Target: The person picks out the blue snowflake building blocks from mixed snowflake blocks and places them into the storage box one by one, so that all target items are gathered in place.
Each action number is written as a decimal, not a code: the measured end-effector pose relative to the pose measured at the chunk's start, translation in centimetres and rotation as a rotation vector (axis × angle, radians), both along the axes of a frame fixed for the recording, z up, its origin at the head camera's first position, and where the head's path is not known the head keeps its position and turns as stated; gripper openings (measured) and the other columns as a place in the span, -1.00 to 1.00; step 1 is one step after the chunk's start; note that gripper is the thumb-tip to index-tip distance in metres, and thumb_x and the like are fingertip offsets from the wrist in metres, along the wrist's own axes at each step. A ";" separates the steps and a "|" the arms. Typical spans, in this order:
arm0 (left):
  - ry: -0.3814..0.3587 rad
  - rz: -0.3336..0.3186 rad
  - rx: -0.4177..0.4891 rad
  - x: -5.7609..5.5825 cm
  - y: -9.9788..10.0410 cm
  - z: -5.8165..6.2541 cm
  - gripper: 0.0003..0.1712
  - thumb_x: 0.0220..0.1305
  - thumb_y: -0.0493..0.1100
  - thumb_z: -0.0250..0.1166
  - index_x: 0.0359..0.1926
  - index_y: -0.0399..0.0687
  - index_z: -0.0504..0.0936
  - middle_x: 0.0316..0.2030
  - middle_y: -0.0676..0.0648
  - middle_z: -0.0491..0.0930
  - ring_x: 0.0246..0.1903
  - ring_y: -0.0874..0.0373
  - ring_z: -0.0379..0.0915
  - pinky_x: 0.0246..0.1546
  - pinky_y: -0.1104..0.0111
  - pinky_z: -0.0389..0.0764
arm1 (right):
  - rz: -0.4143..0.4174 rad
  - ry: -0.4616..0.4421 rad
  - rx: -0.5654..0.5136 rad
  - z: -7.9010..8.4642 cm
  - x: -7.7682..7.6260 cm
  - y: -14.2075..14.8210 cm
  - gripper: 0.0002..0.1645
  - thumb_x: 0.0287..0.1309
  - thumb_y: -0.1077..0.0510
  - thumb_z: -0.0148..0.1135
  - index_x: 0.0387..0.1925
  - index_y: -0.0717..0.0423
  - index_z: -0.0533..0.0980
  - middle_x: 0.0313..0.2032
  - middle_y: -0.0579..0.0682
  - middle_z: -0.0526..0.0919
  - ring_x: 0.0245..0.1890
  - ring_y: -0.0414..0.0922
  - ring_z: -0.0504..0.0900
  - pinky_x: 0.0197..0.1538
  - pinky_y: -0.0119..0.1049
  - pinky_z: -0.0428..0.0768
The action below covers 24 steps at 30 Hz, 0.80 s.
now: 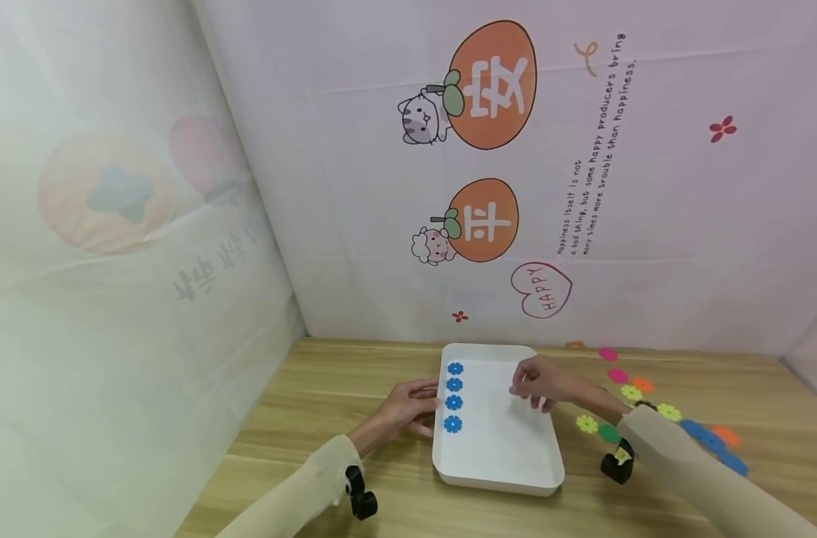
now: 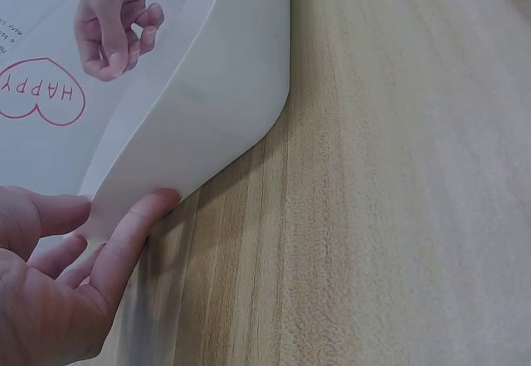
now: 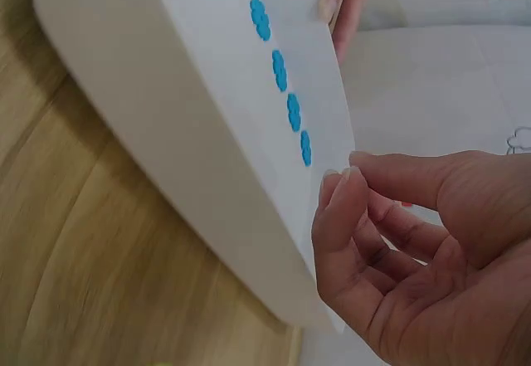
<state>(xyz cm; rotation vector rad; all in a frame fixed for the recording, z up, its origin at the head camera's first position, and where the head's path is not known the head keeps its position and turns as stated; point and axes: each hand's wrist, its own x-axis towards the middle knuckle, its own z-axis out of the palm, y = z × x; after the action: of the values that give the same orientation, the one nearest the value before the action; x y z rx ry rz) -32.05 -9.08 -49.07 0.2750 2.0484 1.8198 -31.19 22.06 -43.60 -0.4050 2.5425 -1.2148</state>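
Note:
A white rectangular tray (image 1: 495, 452) lies on the wooden table, with several blue notched snowflake discs (image 1: 454, 402) in a column along its left inner side. My left hand (image 1: 408, 407) grips the tray's left wall. The left wrist view has that hand's thumb (image 2: 66, 214) at the rim and a finger against the wall's outer face. Over the tray's right half hovers my right hand (image 1: 546, 379), its fingers curled. Thumb and index fingertips (image 3: 338, 204) come together near the far rim in the right wrist view, and nothing shows between them.
To the right of the tray, yellow discs (image 1: 587, 424), a green disc (image 1: 608, 433), pink discs (image 1: 617, 376), orange discs (image 1: 642, 384) and more blue discs (image 1: 707, 437) lie scattered, partly behind the right forearm. A printed cloth wall (image 1: 381, 299) rises behind the table.

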 end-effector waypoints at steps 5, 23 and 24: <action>-0.009 0.002 0.013 0.0 -0.1 0.1 -0.40 0.48 -0.28 0.28 0.48 -0.22 0.42 0.33 -0.34 0.54 0.09 -0.19 0.68 -0.34 0.14 0.88 | 0.011 0.007 -0.011 0.4 0.3 2.4 -0.82 0.43 0.21 0.29 -0.26 0.26 0.50 -0.47 0.01 0.53 -0.54 -0.12 0.51 -0.54 -0.40 0.58; -0.017 -0.001 0.016 0.0 -0.1 0.0 -0.39 0.47 -0.28 0.30 0.48 -0.21 0.43 0.33 -0.33 0.54 0.08 -0.15 0.69 -0.30 0.14 0.88 | -0.037 -0.014 0.456 1.2 3.9 9.3 -0.76 0.18 0.47 0.33 -0.36 0.19 0.43 -0.36 0.15 0.56 -0.51 -0.07 0.53 -0.53 -0.24 0.75; -0.020 -0.001 0.019 0.0 -0.1 -0.1 -0.39 0.47 -0.28 0.30 0.48 -0.21 0.43 0.33 -0.33 0.54 0.08 -0.16 0.69 -0.30 0.14 0.88 | -0.037 -0.042 0.496 1.3 4.1 9.6 -0.74 0.17 0.47 0.36 -0.34 0.18 0.43 -0.35 0.16 0.57 -0.50 -0.05 0.57 -0.51 -0.20 0.78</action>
<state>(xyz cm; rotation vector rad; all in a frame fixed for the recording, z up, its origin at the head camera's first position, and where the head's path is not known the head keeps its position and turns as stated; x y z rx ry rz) -32.09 -9.15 -49.12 0.2623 2.0186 1.8349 -27.04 31.62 -42.34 -0.2126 2.6996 -0.5567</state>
